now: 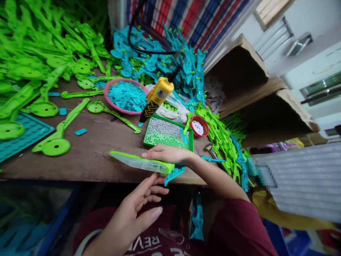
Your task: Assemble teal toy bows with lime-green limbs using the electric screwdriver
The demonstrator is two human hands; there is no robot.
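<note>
My right hand [167, 153] grips a flat, long plastic part [141, 161] from above, bright green on top with a clear, whitish layer below. A blue plastic piece [174, 175] sticks out at its right end, near my wrist. Below it my left hand [141, 206] is open, thumb and fingers apart, with the fingertips close under the part; whether they touch it I cannot tell. Just beyond my right hand lies a green tray [170, 142] of small silvery pieces. A yellow-and-black power screwdriver [157, 97] hangs on a black cable above the table.
Green plastic arms with round ends [55, 145] lie at left before a large green heap [53, 53]. A pink bowl [106, 97] holds blue chips. Blue parts [160, 57] pile up behind. A red bowl [206, 129], a hammer [211, 151] and cardboard boxes [266, 121] stand right.
</note>
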